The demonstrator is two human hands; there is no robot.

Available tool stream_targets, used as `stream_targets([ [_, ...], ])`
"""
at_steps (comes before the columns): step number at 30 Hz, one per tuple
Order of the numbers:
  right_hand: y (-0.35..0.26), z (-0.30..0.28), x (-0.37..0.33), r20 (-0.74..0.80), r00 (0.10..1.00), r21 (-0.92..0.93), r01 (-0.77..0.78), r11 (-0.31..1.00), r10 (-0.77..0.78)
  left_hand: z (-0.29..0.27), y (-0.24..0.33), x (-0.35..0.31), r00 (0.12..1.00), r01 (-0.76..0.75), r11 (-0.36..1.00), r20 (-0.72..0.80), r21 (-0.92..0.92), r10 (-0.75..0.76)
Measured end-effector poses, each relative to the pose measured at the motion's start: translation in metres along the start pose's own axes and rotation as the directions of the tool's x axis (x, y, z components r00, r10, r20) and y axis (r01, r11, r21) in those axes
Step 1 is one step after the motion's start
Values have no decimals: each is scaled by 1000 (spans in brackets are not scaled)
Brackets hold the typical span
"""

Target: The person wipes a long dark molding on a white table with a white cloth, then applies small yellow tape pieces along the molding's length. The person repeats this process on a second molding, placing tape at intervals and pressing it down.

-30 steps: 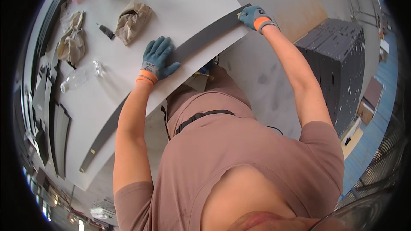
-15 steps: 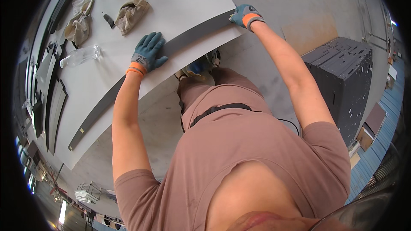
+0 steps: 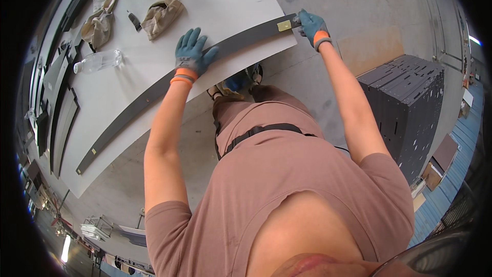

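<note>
A long dark strip (image 3: 154,95) lies along the near edge of a white table (image 3: 225,5). It runs from the lower left to the upper right and bears a small tan label near its right end. My left hand (image 3: 192,54), in a blue glove, rests flat with spread fingers on the strip's middle. My right hand (image 3: 311,25), also gloved, grips the strip's right end at the table corner.
On the table lie a clear plastic bottle (image 3: 98,61), two crumpled tan gloves (image 3: 161,13) and a small dark tool (image 3: 134,20). More dark strips (image 3: 61,118) lie along the left side. A stack of dark slotted panels (image 3: 410,107) stands on the floor at right.
The view has swung, so table and strip sit slightly lower and further right in the picture. Both hands stay on the strip in the same places.
</note>
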State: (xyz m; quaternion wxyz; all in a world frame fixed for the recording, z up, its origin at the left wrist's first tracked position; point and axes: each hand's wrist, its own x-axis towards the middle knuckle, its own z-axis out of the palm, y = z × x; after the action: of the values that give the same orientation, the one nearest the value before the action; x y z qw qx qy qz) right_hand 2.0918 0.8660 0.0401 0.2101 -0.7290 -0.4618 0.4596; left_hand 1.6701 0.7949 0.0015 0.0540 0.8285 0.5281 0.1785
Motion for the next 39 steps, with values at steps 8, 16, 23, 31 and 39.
stream_targets([
  [8,31,93,-49,403,461,-729,684,26,-791,33,42,47,978,162,986,-138,50,-154],
  [16,58,-99,-28,-466,872,-880,-439,180,-151,24,38,32,965,218,974,-163,55,-206],
  [23,34,-18,-37,28,880,-736,339,586,-474,31,37,38,970,190,980,-163,53,-179],
  [31,-3,23,-27,183,863,-755,431,495,-472,28,39,39,965,186,982,-193,24,-178],
  [39,-15,37,-19,315,856,-807,469,360,-410,33,34,36,964,212,977,-165,6,-208],
])
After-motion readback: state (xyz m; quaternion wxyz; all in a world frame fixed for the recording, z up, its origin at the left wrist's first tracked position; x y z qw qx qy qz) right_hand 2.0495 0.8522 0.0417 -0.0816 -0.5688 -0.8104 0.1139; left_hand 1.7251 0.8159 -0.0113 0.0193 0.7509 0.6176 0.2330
